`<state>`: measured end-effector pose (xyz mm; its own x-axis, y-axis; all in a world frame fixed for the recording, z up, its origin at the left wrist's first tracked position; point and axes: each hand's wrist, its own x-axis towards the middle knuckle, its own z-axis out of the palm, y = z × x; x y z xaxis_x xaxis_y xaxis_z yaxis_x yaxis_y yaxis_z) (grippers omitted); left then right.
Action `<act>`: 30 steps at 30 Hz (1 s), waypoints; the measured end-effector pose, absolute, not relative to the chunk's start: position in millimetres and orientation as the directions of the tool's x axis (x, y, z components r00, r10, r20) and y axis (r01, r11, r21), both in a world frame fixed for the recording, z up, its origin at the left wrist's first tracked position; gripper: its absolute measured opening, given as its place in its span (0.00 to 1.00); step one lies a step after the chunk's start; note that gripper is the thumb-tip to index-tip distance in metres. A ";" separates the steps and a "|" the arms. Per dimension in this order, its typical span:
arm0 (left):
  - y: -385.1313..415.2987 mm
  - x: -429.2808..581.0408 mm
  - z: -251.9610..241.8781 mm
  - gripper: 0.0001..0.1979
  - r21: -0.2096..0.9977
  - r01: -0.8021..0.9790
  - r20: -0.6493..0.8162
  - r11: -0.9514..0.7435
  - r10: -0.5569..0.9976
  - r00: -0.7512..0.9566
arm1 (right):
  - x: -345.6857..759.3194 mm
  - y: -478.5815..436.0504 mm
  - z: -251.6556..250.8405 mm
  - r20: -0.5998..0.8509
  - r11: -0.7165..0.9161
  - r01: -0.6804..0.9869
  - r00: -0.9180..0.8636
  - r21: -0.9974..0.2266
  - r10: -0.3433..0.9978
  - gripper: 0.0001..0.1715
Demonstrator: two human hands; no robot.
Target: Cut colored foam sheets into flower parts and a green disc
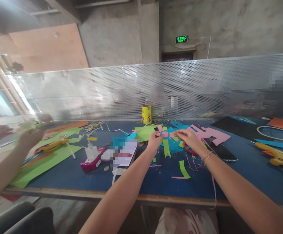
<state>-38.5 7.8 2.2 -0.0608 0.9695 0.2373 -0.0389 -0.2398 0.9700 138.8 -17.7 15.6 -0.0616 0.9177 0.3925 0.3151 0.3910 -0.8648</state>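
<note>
My left hand and my right hand meet over the blue table, both pinching a small paper craft piece, a blue ring with pink strips. Green, blue and pink paper scraps lie beneath and around it. A red ring-shaped object sits just under my right hand. Pink cut paper lies to the right of my right hand.
A phone on a white cable and a pink power bank lie left of my hands. A black phone and yellow glue gun lie to the right. A yellow can stands by the perforated metal screen. Another person's arm reaches in at the left over green sheets.
</note>
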 end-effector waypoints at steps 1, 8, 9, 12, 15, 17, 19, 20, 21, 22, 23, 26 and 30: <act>6.4 -38.5 3.1 0.08 0.969 -0.046 0.238 -0.241 0.969 -0.068 | 138.7 -18.2 15.8 0.393 0.396 0.312 -0.074 -0.864 0.917 0.11; 5.2 -38.4 2.2 0.08 0.969 -0.041 0.241 -0.242 0.970 -0.029 | 135.5 -19.3 12.5 0.396 0.412 0.315 -0.117 -0.855 0.911 0.15; 5.9 -38.3 1.4 0.09 0.971 -0.034 0.235 -0.236 0.972 -0.019 | 135.5 -18.7 11.5 0.394 0.410 0.322 -0.118 -0.853 0.912 0.15; 8.6 -37.8 -0.9 0.12 0.975 -0.033 0.218 -0.218 0.976 -0.003 | 137.1 -16.3 9.4 0.407 0.419 0.344 -0.112 -0.840 0.907 0.15; 9.7 -37.0 -1.8 0.12 0.979 -0.062 0.195 -0.193 0.981 0.014 | 140.4 -15.5 10.3 0.458 0.450 0.406 -0.085 -0.795 0.885 0.13; 8.5 -36.6 -1.2 0.12 0.981 -0.098 0.170 -0.166 0.985 0.040 | 142.3 -16.6 12.4 0.493 0.471 0.441 -0.071 -0.764 0.867 0.12; 5.9 -36.8 0.5 0.13 0.981 -0.137 0.147 -0.137 0.987 0.063 | 143.2 -18.4 14.7 0.515 0.489 0.458 -0.077 -0.742 0.854 0.12; 4.3 -37.1 1.7 0.13 0.981 -0.151 0.136 -0.125 0.988 0.069 | 143.3 -19.3 15.5 0.521 0.497 0.460 -0.084 -0.736 0.849 0.12; 2.8 -37.5 2.9 0.13 0.981 -0.158 0.126 -0.113 0.990 0.070 | 143.2 -20.1 16.0 0.524 0.503 0.459 -0.092 -0.732 0.847 0.12; 1.3 -37.8 4.1 0.13 0.982 -0.159 0.115 -0.103 0.991 0.068 | 143.0 -20.6 16.3 0.524 0.508 0.455 -0.103 -0.731 0.846 0.12; 0.1 -38.2 5.2 0.13 0.983 -0.155 0.104 -0.094 0.993 0.063 | 142.8 -21.0 16.3 0.522 0.513 0.448 -0.115 -0.732 0.845 0.12; -1.5 -38.6 7.6 0.12 0.987 -0.143 0.081 -0.073 0.995 0.050 | 142.5 -21.1 16.0 0.519 0.526 0.424 -0.144 -0.737 0.843 0.11; -1.1 -38.0 9.3 0.12 0.991 -0.119 0.059 -0.055 0.998 0.036 | 142.9 -22.0 16.8 0.514 0.529 0.411 -0.157 -0.742 0.843 0.11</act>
<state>-38.0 -1.1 9.3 0.0362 0.9976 0.0594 -0.1191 -0.0547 0.9914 142.9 -22.0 16.8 -0.1573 0.8431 0.5142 0.4108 0.5293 -0.7423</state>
